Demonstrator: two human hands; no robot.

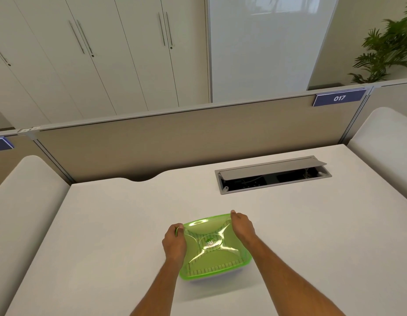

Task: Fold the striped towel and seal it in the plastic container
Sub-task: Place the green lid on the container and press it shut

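A translucent green lid (211, 242) lies on top of the plastic container (217, 275), which stands on the white desk in the near middle. Through the lid the striped towel (209, 269) shows as folded, inside the container. My left hand (174, 244) grips the lid's left edge near its far left corner. My right hand (242, 226) presses and grips the lid's far right corner. Both forearms reach in from the bottom of the view.
An open cable hatch (273, 174) with a raised grey flap is set into the desk (106, 236) at the back right. A beige partition (175, 137) runs along the desk's far edge. Neighbouring desks flank it left and right.
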